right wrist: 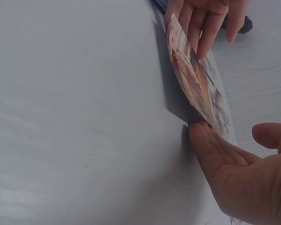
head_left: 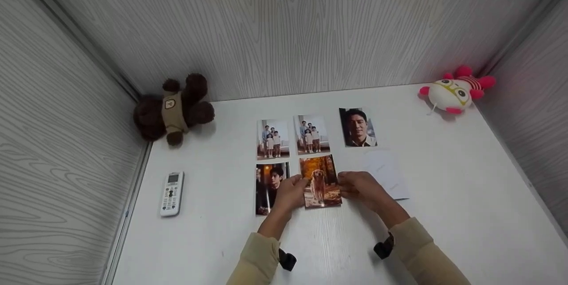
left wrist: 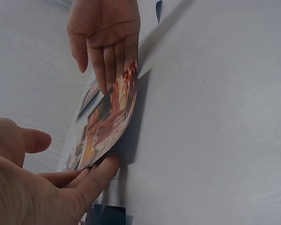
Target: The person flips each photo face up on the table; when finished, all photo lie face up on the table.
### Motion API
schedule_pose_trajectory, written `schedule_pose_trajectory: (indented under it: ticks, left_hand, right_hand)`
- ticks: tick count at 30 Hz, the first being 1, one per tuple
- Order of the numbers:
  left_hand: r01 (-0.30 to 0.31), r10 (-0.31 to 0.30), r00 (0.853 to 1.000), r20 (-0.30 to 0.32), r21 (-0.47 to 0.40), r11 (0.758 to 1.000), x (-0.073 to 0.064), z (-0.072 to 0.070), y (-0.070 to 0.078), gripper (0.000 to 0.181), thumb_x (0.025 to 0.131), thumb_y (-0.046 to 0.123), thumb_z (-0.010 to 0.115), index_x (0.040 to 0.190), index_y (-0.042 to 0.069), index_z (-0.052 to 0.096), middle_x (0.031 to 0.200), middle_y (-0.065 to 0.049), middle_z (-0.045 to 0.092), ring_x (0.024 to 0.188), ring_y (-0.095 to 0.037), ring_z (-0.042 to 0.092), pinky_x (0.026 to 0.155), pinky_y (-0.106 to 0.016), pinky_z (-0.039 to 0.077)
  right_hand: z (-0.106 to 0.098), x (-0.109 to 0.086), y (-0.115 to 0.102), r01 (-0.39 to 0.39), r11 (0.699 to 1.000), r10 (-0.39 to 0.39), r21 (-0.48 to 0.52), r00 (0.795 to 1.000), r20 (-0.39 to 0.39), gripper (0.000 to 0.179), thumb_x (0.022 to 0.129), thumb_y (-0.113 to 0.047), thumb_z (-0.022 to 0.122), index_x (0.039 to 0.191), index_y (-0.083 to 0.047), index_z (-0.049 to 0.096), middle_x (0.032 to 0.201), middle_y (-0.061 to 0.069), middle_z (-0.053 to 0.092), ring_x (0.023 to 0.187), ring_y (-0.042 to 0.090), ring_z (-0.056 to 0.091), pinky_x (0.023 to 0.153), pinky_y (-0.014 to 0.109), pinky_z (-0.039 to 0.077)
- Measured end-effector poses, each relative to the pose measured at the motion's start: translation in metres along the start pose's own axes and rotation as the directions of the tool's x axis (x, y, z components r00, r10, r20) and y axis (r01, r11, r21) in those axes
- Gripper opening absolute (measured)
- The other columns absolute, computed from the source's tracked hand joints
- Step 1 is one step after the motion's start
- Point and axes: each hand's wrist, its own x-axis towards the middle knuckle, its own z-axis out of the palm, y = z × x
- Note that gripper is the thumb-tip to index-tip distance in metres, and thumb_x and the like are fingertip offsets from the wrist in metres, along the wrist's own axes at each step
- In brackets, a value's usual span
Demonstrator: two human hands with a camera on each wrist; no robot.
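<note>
A photo of a golden dog among autumn leaves lies between the two hands, bowed, with its edges raised off the table in the wrist views. At its left edge are the fingertips of the left hand, fingers fairly straight and thumb apart from the photo. The right hand touches the opposite edge with extended fingers, its thumb also held away in the right wrist view. Partly behind the left hand lies a photo of a person in dark clothes. Two family photos, a left one and a right one, lie just beyond.
A portrait photo lies at the back right, above white face-down sheets partly behind the right hand. A white remote control and brown plush bear are at left. A pink-and-white plush toy sits by the right back corner.
</note>
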Motion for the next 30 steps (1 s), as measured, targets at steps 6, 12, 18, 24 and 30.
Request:
schedule_pose_trajectory:
  ticks: [6, 12, 18, 24, 30]
  left_hand:
    - [0.014, -0.014, 1.000, 0.005, 0.021, 1.000, -0.005, 0.000, 0.000, 0.055, 0.104, 0.028, 0.054, 0.150, -0.002, 0.046, 0.150, -0.023, 0.051, 0.137, -0.036, 0.051, 0.099, -0.044, 0.055]
    - [-0.035, 0.040, 0.999, -0.032, 0.140, 0.989, -0.007, 0.001, 0.000, 0.053, 0.102, 0.028, 0.057, 0.146, -0.001, 0.051, 0.144, -0.023, 0.057, 0.137, -0.038, 0.052, 0.113, -0.050, 0.044]
    - [-0.085, 0.093, 0.994, -0.054, 0.145, 0.986, -0.011, 0.005, 0.007, 0.054, 0.101, 0.029, 0.058, 0.147, 0.002, 0.051, 0.144, -0.020, 0.058, 0.124, -0.034, 0.063, 0.097, -0.045, 0.053]
    - [-0.135, 0.135, 0.991, -0.003, 0.031, 0.990, -0.010, 0.022, 0.021, 0.055, 0.102, 0.032, 0.056, 0.148, 0.002, 0.050, 0.143, -0.016, 0.059, 0.126, -0.031, 0.061, 0.103, -0.045, 0.051]
    - [-0.138, 0.145, 0.987, 0.063, -0.101, 0.985, -0.001, 0.050, 0.026, 0.047, 0.105, 0.026, 0.054, 0.146, 0.003, 0.053, 0.140, -0.016, 0.060, 0.125, -0.029, 0.062, 0.099, -0.043, 0.056]
  right_hand:
    - [0.002, -0.004, 0.001, 0.025, 0.995, -0.028, -0.099, 0.999, -0.026, 0.044, 0.108, -0.021, 0.047, 0.142, 0.007, 0.051, 0.129, 0.020, 0.066, 0.109, 0.021, 0.069, 0.094, 0.034, 0.058]
    - [-0.003, -0.007, -0.006, 0.054, 0.983, -0.065, -0.173, 0.996, -0.062, 0.047, 0.105, -0.022, 0.051, 0.142, 0.007, 0.050, 0.137, 0.026, 0.061, 0.119, 0.031, 0.066, 0.103, 0.042, 0.054]
    - [-0.022, -0.011, -0.019, 0.071, 0.986, -0.079, -0.147, 0.996, -0.048, 0.051, 0.107, -0.023, 0.048, 0.149, 0.006, 0.043, 0.146, 0.027, 0.053, 0.132, 0.036, 0.057, 0.109, 0.043, 0.050]
    - [-0.049, -0.013, -0.030, 0.109, 0.983, -0.117, -0.145, 0.992, -0.049, 0.056, 0.109, -0.030, 0.044, 0.155, 0.002, 0.035, 0.153, 0.027, 0.046, 0.138, 0.038, 0.051, 0.112, 0.044, 0.047]
    - [-0.082, -0.012, -0.038, 0.115, 0.968, -0.145, -0.223, 0.981, -0.126, 0.056, 0.111, -0.034, 0.039, 0.156, -0.001, 0.034, 0.152, 0.026, 0.047, 0.137, 0.035, 0.052, 0.110, 0.039, 0.049]
